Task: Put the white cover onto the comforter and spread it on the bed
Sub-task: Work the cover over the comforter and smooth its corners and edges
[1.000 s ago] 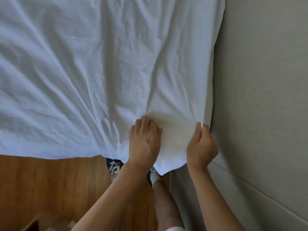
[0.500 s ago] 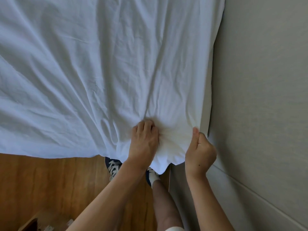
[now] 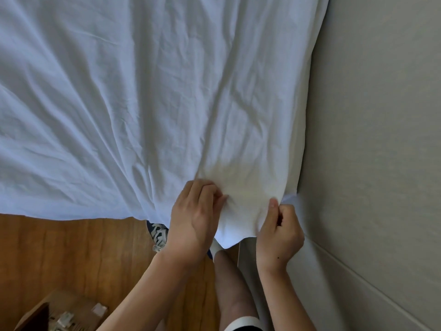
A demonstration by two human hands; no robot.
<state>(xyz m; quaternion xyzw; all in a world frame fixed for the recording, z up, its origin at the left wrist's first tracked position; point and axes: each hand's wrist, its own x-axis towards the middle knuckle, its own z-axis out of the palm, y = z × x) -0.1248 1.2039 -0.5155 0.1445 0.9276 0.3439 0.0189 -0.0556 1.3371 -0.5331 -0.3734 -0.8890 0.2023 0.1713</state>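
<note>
- We see the white cover spread wrinkled across the bed, its near corner hanging over the wooden floor beside the grey wall.
- Our left hand pinches a bunch of the cover near that corner, fingers curled into the fabric.
- Our right hand grips the cover's edge by the wall, thumb up, fingers closed round it.
- A cardboard box sits on the floor, lower left.
</note>
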